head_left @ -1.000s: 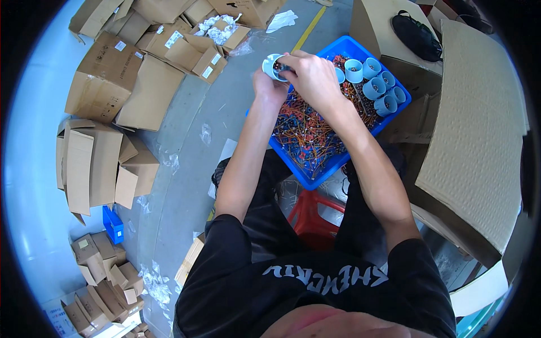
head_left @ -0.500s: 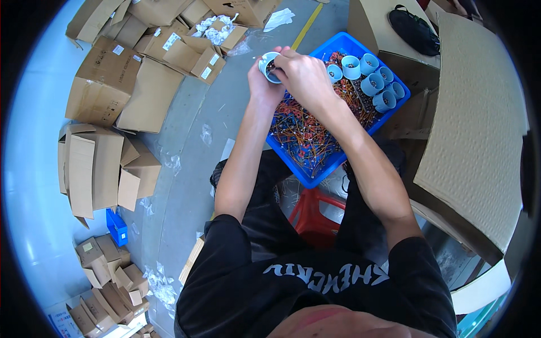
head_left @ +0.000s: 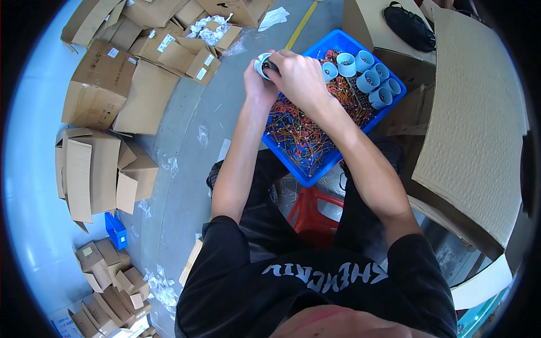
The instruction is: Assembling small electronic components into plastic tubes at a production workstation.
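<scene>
My left hand (head_left: 258,85) is wrapped round a light blue cup (head_left: 260,63), tilted so its mouth shows small dark pieces inside. Over the cup's rim bends my right hand (head_left: 296,76), its fingers closed at the opening; what they pinch, if anything, is hidden. Beneath both hands lies a blue tray (head_left: 309,179) full of tangled orange, red and dark wires (head_left: 301,132) with small ends. Several more light blue cups, such as this upright one (head_left: 346,66), stand in the tray's far right part, with small dark pieces in them.
A red stool (head_left: 313,217) stands below the tray. On the right rises a large open cardboard box (head_left: 468,129), with a black bag (head_left: 410,27) on cardboard behind it. Many cardboard boxes (head_left: 98,81) line the left, near a small blue bin (head_left: 116,230). Plastic scraps (head_left: 203,135) litter the floor.
The whole scene has shifted slightly to the left in the picture. Both hands stay at the cup, and the right fingers have moved a little at its opening.
</scene>
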`<state>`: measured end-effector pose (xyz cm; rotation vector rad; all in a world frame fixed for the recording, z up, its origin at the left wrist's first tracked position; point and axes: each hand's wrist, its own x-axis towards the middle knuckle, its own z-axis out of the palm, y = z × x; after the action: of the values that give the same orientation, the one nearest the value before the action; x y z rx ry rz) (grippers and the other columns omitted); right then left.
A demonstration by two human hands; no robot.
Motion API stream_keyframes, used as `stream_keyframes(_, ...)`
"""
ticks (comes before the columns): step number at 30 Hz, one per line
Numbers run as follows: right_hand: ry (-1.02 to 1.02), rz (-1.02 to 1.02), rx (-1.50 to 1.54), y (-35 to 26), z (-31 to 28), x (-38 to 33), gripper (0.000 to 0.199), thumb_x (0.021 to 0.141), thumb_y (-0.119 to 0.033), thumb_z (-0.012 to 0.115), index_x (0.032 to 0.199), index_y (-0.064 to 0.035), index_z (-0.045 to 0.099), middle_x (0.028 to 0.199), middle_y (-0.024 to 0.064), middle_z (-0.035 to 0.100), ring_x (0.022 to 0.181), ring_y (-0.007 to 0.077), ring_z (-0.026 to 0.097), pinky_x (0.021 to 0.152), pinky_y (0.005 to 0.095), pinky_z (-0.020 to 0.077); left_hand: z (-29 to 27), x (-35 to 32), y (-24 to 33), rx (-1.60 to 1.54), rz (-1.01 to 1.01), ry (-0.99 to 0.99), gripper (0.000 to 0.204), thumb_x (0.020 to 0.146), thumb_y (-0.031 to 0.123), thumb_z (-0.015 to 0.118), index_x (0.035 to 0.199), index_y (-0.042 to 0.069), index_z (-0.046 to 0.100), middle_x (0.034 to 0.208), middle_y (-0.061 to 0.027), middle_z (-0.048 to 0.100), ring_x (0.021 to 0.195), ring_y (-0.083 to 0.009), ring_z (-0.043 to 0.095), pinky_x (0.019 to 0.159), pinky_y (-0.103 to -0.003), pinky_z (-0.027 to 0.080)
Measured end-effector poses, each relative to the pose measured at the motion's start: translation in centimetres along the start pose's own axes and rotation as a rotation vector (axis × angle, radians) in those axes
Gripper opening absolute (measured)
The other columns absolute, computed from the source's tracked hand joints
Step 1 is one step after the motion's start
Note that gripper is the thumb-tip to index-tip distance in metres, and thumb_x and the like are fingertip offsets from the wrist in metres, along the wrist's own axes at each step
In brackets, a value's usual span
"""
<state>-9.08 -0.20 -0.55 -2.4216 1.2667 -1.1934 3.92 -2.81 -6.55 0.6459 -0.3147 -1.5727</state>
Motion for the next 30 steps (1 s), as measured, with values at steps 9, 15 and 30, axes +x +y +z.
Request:
stream_keyframes(9, 0.07, -0.081, 0.08, 0.1, 0.0, 0.2, 0.016, 0.078, -0.017, 0.067, 0.089, -0.0046, 0.067, 0.088, 0.012, 0.067, 0.068, 0.033, 0.064, 0.06, 0.0403, 0.0523, 1.0, -0.5, 0.7, 0.021, 0.029, -0.001, 0.034, 0.092, 0.025, 0.04, 0.1, -0.001, 0.061, 0.099, -0.0132, 0.063, 0.094, -0.025, 0.059, 0.087, -0.038, 0.047)
stream_keyframes(15, 0.001, -0.002, 0.031, -0.3, -0.2, 0.6, 0.017, 0.079, -0.019, 0.068, 0.089, -0.0048, 0.069, 0.087, 0.0113, 0.067, 0.068, 0.0317, 0.064, 0.059, 0.0393, 0.0521, 0.9, -0.7, 1.0, -0.013, 0.043, 0.032, 0.039, 0.094, 0.028, 0.036, 0.102, -0.002, 0.06, 0.1, -0.0148, 0.063, 0.096, -0.0264, 0.059, 0.09, -0.04, 0.046)
stream_keyframes(30, -0.029, -0.075, 0.1, 0.2, 0.0, 0.7, 0.018, 0.074, -0.02, 0.07, 0.075, -0.0028, 0.068, 0.082, 0.0134, 0.066, 0.068, 0.0317, 0.065, 0.06, 0.0415, 0.051, -0.7, -0.7, 1.6, -0.078, 0.021, -0.135, 0.045, 0.097, 0.03, 0.03, 0.105, -0.004, 0.059, 0.102, -0.0193, 0.063, 0.1, -0.0297, 0.059, 0.093, -0.043, 0.044)
